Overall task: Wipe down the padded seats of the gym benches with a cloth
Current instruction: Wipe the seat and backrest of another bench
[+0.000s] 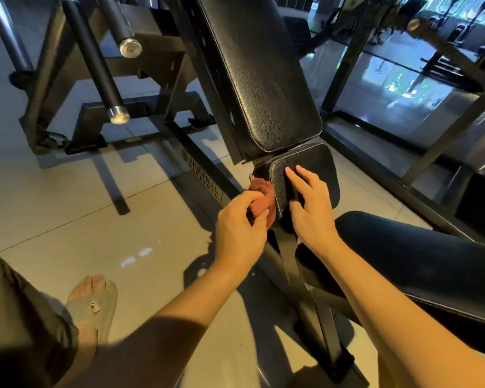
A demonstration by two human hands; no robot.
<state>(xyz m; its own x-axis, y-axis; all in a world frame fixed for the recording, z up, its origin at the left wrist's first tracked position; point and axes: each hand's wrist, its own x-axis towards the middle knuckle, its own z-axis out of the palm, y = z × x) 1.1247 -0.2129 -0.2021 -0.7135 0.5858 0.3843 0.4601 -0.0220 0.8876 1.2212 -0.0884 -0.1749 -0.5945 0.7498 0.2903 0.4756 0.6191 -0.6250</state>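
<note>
the left hand (240, 222) grips the red cloth (263, 197) against the seat pad (314, 169) side edge; the right hand (312, 205) lies open, flat on top. the bunched cloth may skip the seam.

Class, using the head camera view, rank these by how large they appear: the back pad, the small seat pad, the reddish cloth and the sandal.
1. Back pad, clearly largest.
2. Small seat pad.
3. Sandal, though it lies nearer the camera, so its rank is unsure.
4. Reddish cloth, bunched in the left hand and partly hidden.
</note>
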